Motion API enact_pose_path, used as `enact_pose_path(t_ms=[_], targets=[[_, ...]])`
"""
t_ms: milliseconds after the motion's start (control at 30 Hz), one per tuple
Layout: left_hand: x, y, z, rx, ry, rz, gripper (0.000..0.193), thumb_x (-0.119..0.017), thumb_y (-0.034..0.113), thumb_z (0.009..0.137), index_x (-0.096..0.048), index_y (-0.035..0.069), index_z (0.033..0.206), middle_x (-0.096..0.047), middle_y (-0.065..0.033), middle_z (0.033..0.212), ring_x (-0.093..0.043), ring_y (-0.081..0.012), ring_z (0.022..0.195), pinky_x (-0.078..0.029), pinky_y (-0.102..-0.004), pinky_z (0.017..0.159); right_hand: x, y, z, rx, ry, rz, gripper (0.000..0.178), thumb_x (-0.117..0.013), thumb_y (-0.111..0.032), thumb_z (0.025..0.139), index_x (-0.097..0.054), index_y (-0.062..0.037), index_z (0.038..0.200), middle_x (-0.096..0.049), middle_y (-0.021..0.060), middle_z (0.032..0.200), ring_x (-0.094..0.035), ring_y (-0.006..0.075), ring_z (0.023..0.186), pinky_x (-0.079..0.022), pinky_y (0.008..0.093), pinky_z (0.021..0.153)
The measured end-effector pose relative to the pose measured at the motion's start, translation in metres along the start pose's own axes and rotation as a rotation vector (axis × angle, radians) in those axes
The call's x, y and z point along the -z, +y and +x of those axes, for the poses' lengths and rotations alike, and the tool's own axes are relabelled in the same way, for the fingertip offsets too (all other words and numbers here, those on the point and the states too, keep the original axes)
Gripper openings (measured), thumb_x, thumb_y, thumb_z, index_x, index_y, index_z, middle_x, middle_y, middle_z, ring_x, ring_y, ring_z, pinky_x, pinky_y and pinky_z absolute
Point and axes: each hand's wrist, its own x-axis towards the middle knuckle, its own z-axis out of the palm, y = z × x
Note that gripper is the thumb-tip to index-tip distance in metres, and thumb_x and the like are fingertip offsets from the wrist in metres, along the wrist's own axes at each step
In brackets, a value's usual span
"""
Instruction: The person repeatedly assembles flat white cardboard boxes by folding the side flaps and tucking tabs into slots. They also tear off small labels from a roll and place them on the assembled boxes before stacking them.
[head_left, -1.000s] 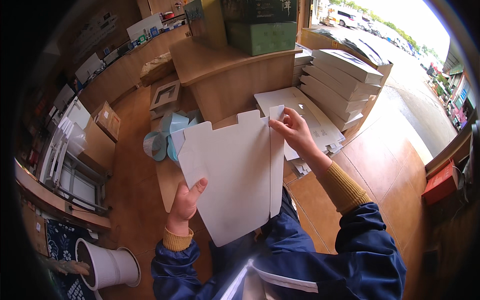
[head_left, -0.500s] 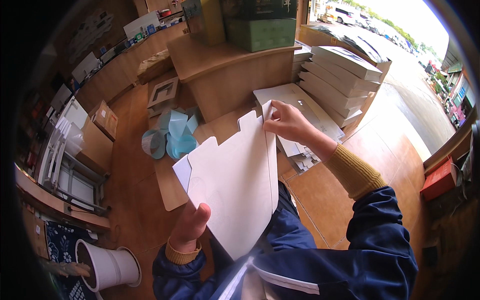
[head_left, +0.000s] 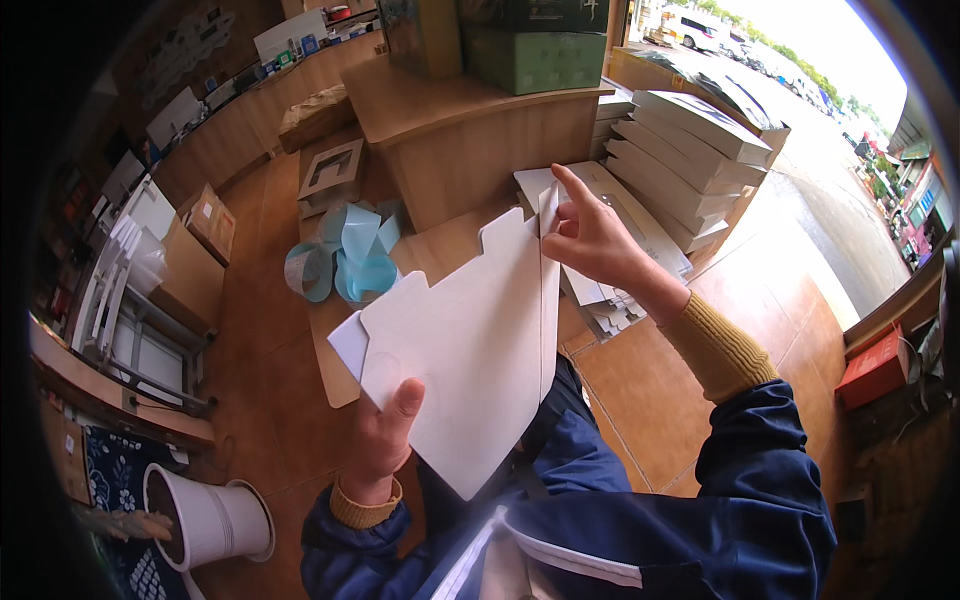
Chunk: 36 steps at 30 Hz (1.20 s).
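A flat white cardboard box blank [head_left: 460,335] with notched edges and a folded side strip lies tilted over my lap. My left hand [head_left: 385,440] grips its lower left edge, thumb on top and fingers hidden beneath. At the upper right corner, my right hand [head_left: 600,235] holds the narrow flap [head_left: 548,208] with thumb and curled fingers, while its index finger points up off the card. A pale flap [head_left: 350,345] sticks out at the blank's left side.
Curled light-blue strips [head_left: 365,255] lie on a low wooden board ahead. More flat white blanks [head_left: 600,200] and a stack of white boxes [head_left: 685,165] sit to the right. A wooden counter [head_left: 480,140] stands ahead, a white pot [head_left: 215,520] at lower left.
My right index finger has straightened and lifted off the flap. The blank has shifted slightly, its pale left flap standing out farther.
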Motion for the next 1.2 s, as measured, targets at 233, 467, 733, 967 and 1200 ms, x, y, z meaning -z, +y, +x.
enact_pose_path(t_ms=[233,467,733,967,1200], targets=[[0.058,-0.01,0.088,0.025,0.356,0.09,0.049,-0.066,0.027,0.093,-0.05,-0.002,0.129,-0.059,-0.012,0.123,-0.057,-0.0194,0.112,-0.046,-0.0321,0.094,-0.026,-0.005,-0.048,-0.08,-0.271,0.782,0.039,-0.072,-0.028,0.089,-0.064,0.0014,0.114,-0.067,0.0081,0.105,-0.062,0.0137,0.096,-0.05,0.0288,0.083],[-0.05,0.019,0.044,-0.44,-0.004,0.149,0.107,-0.075,0.051,0.078,-0.014,0.0,0.15,-0.023,-0.0207,0.153,-0.027,-0.0349,0.141,-0.025,-0.0468,0.113,-0.063,-0.067,-0.065,0.562,0.403,-0.166,0.051,-0.065,-0.006,0.08,-0.05,0.0008,0.129,-0.06,0.0232,0.119,-0.063,0.0371,0.102,-0.054,0.0403,0.083],[-0.011,0.027,0.043,-0.313,0.361,-0.016,0.037,-0.047,0.015,0.1,-0.046,-0.008,0.129,-0.055,-0.0147,0.125,-0.053,-0.0209,0.113,-0.043,-0.0332,0.096,-0.052,-0.046,-0.013,0.618,0.44,-0.077,0.068,-0.077,-0.021,0.077,-0.047,-0.001,0.135,-0.049,0.0229,0.135,-0.051,0.0388,0.12,-0.043,0.0436,0.1],[-0.001,0.01,0.018,-0.159,0.187,0.064,0.035,-0.051,0.016,0.099,-0.052,-0.008,0.124,-0.06,-0.0122,0.118,-0.055,-0.0185,0.108,-0.043,-0.0308,0.093,-0.014,0.011,0.045,-0.102,0.024,0.403,0.053,-0.071,-0.028,0.085,-0.055,0.0035,0.124,-0.066,0.0153,0.11,-0.064,0.0249,0.103,-0.05,0.0372,0.09],[0.0,0.023,0.01,-0.146,0.061,0.335,0.033,-0.053,0.017,0.098,-0.056,-0.008,0.121,-0.064,-0.0121,0.114,-0.058,-0.0183,0.103,-0.045,-0.0299,0.088,-0.002,0.012,0.038,-0.298,-0.125,0.357,0.031,-0.064,-0.031,0.087,-0.067,-0.0015,0.097,-0.067,0.0074,0.093,-0.066,0.0166,0.087,-0.052,0.0319,0.084]])
